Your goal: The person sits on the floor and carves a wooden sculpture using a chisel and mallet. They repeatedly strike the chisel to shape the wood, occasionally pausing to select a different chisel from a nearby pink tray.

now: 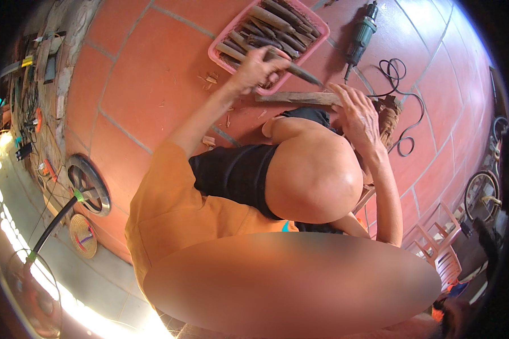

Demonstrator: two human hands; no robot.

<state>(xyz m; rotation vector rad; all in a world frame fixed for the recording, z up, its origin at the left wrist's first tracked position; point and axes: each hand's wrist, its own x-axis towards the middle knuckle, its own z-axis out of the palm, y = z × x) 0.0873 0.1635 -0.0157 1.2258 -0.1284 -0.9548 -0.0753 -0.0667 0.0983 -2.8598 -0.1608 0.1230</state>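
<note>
Left hand [257,72] grips a slim dark rod [305,74] at upper centre, beside the pink basket's rim [324,31]; right hand [357,113], loosely open, is near its tip. Probably stiff, fairly light, best held rearward.

The left forearm [206,114] is angled forward and inward, the upper arm covered by an orange sleeve [167,181]; the left hand [258,72] is curled in a grip; the right forearm [387,195] is raised beside a bent, bare knee [316,175]; the right hand [358,117] is held unclenched, its fingers [345,95] extended inward.
</note>
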